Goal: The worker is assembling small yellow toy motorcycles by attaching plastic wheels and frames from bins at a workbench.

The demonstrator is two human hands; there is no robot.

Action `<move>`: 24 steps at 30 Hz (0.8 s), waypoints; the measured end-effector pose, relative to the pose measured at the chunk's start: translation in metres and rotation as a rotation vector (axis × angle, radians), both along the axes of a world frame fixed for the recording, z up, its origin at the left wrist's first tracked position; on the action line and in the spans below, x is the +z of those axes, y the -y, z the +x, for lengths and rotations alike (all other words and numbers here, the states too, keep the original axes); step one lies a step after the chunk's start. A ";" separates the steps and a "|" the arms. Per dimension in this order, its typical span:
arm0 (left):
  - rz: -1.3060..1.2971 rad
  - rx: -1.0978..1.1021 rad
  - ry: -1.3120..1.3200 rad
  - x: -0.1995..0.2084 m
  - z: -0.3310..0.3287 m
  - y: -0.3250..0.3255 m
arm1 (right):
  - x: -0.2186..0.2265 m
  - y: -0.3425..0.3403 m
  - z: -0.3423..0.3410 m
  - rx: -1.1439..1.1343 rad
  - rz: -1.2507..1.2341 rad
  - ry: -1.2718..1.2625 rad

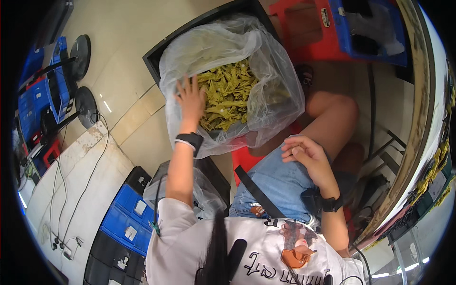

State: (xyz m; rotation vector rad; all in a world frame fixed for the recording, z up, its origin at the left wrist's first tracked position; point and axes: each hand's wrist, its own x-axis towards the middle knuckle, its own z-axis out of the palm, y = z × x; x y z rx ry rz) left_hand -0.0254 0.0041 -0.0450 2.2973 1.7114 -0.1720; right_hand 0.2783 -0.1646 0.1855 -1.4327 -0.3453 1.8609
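Observation:
My left hand (191, 99) reaches into a clear plastic bag (273, 95) that lines a black bin (153, 58). Its fingers are spread and rest on a heap of several yellow-green plastic parts (229, 92) inside the bag; whether it grips any of them I cannot tell. My right hand (305, 156) rests on my thigh over denim shorts, fingers loosely curled, with nothing visible in it. Both wrists carry black bands.
A red stool (313, 28) and a blue crate (375, 33) stand beyond the bin. Blue and black crates (124, 223) sit at the lower left beside a white slab with cables (71, 190). Fan bases (80, 57) stand at far left. A workbench edge (418, 133) curves along the right.

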 end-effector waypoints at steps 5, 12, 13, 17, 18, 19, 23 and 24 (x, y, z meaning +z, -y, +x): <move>0.137 0.160 -0.339 -0.001 -0.040 -0.097 | 0.001 -0.008 0.006 -0.066 -0.053 -0.046; -0.106 0.191 0.210 -0.061 -0.118 -0.257 | 0.001 -0.015 0.003 -0.079 -0.038 -0.150; -0.271 0.459 0.499 -0.064 -0.103 -0.255 | -0.001 -0.013 0.005 -0.090 -0.050 -0.122; -0.525 1.085 1.340 -0.039 -0.129 -0.230 | -0.003 -0.016 0.005 -0.101 -0.045 -0.185; -0.225 1.237 1.236 -0.045 -0.134 -0.217 | -0.003 -0.018 0.004 -0.108 -0.039 -0.199; 0.072 1.361 1.119 -0.050 -0.137 -0.206 | -0.002 -0.019 0.004 -0.119 -0.031 -0.207; 0.462 0.285 0.412 -0.002 -0.053 -0.109 | -0.008 -0.019 0.007 -0.103 -0.050 -0.187; 0.190 0.062 0.391 0.003 -0.034 -0.101 | -0.009 -0.020 0.007 -0.103 -0.041 -0.201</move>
